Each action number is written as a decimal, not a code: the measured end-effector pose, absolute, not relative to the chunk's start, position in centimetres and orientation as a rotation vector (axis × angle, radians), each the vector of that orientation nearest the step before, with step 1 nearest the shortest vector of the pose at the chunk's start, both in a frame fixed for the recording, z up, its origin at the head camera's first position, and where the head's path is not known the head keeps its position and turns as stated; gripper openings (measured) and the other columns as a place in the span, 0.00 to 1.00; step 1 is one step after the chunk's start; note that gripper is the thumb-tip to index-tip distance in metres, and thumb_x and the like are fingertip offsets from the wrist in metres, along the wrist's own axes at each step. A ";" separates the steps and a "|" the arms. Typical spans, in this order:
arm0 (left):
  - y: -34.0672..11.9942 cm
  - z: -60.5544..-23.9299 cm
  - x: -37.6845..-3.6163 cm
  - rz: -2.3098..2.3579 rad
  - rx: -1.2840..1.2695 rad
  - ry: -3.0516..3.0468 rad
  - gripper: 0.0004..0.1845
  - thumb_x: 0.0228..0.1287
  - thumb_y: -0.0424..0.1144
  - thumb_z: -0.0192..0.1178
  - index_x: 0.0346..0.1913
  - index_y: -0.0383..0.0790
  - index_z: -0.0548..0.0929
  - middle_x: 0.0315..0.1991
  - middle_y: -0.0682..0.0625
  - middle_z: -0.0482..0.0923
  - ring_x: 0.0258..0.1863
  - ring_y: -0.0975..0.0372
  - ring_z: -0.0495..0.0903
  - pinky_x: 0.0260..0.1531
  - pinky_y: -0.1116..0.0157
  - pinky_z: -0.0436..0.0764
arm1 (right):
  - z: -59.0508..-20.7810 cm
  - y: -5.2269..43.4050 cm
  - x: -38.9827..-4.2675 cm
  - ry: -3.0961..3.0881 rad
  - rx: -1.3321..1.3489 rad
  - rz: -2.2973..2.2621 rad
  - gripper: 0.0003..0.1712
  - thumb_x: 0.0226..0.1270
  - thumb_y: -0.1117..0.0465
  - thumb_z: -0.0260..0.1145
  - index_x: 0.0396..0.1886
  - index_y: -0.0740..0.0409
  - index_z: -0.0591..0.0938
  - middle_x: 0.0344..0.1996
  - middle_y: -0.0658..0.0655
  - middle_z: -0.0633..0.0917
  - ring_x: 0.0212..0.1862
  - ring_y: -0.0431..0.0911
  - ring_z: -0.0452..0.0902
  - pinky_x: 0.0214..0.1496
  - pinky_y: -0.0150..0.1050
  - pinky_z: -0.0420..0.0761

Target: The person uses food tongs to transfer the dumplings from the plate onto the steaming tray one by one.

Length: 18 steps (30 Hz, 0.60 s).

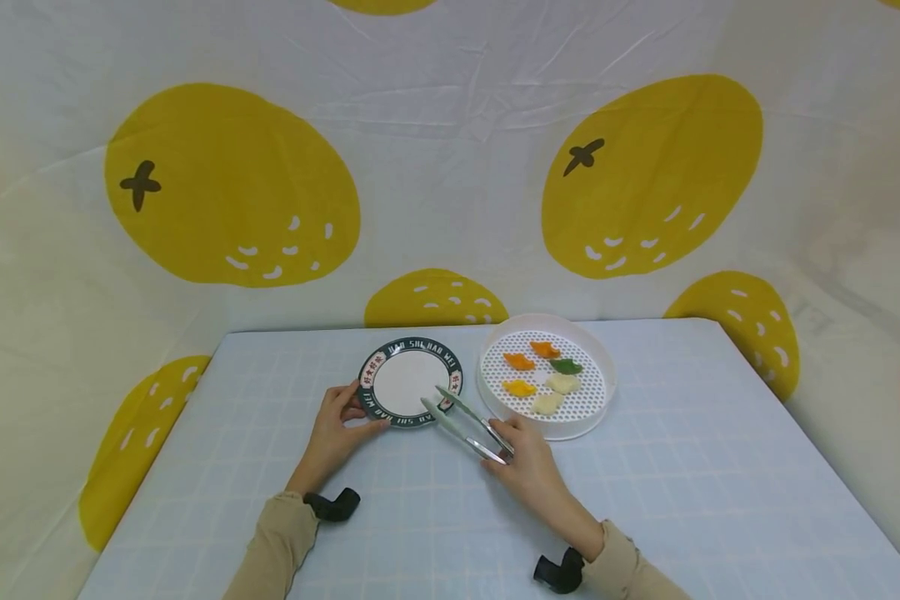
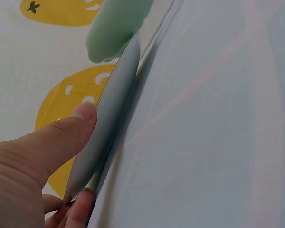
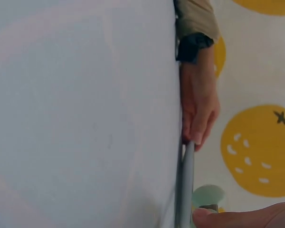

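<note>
My left hand (image 1: 336, 435) holds the near-left rim of a round plate (image 1: 407, 383) with a white middle and a dark lettered border. In the left wrist view the plate (image 2: 109, 118) shows nearly edge-on, thumb on its upper side and fingertips beneath. Tongs (image 1: 452, 426) with pale green tips and metal arms are gripped by my right hand (image 1: 531, 468). Their tips stand apart over the plate's right part, with nothing between them. In the right wrist view, my thumb is near the bottom edge, beside a pale green tong tip (image 3: 209, 194).
Right of the plate stands a round white perforated tray (image 1: 598, 392). It holds orange pieces (image 1: 520, 362), a yellow piece (image 1: 520, 388), a green leaf-shaped piece (image 1: 566, 366) and pale pieces (image 1: 562, 383). A pale blue checked cloth (image 1: 420, 533) covers the table; a fruit-printed curtain (image 1: 450, 183) hangs behind.
</note>
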<state>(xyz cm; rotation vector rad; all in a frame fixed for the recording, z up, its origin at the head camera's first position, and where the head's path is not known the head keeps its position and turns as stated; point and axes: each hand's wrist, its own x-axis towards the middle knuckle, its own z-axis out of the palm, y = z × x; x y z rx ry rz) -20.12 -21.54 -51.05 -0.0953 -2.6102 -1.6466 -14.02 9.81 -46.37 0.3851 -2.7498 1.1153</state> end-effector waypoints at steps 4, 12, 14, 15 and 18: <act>-21.4 -50.9 -20.0 -1.650 -0.076 -2.612 0.55 0.48 0.48 0.79 0.75 0.34 0.59 0.60 0.45 0.63 0.50 0.56 0.77 0.55 0.66 0.80 | -46.5 9.7 -13.8 -2.744 0.396 1.151 0.30 0.44 0.70 0.81 0.51 0.68 0.84 0.36 0.54 0.76 0.34 0.43 0.70 0.31 0.31 0.73; -21.3 -50.8 -19.9 -1.642 -0.038 -2.627 0.55 0.48 0.47 0.79 0.76 0.35 0.59 0.60 0.46 0.63 0.50 0.56 0.77 0.54 0.69 0.79 | -46.4 9.9 -13.9 -2.802 0.438 1.152 0.30 0.45 0.68 0.81 0.52 0.67 0.84 0.31 0.53 0.75 0.31 0.43 0.67 0.27 0.30 0.68; -21.3 -50.8 -20.0 -1.642 -0.037 -2.628 0.55 0.48 0.47 0.79 0.76 0.35 0.59 0.60 0.45 0.63 0.51 0.56 0.77 0.53 0.70 0.79 | -46.3 10.0 -13.9 -2.830 0.460 1.138 0.30 0.47 0.66 0.81 0.53 0.67 0.83 0.31 0.53 0.75 0.31 0.42 0.66 0.26 0.31 0.67; -21.3 -50.8 -20.0 -1.640 -0.038 -2.632 0.55 0.49 0.48 0.79 0.76 0.35 0.59 0.61 0.45 0.63 0.51 0.56 0.77 0.53 0.71 0.79 | -46.3 10.1 -13.9 -2.844 0.467 1.134 0.30 0.48 0.66 0.80 0.54 0.67 0.83 0.31 0.53 0.75 0.31 0.42 0.65 0.26 0.31 0.67; -21.3 -50.9 -20.1 -1.639 -0.039 -2.638 0.55 0.49 0.48 0.79 0.76 0.35 0.59 0.61 0.45 0.63 0.51 0.56 0.77 0.54 0.70 0.79 | -46.2 10.2 -13.9 -2.874 0.492 1.112 0.30 0.50 0.63 0.79 0.55 0.66 0.82 0.32 0.53 0.76 0.31 0.42 0.65 0.26 0.31 0.66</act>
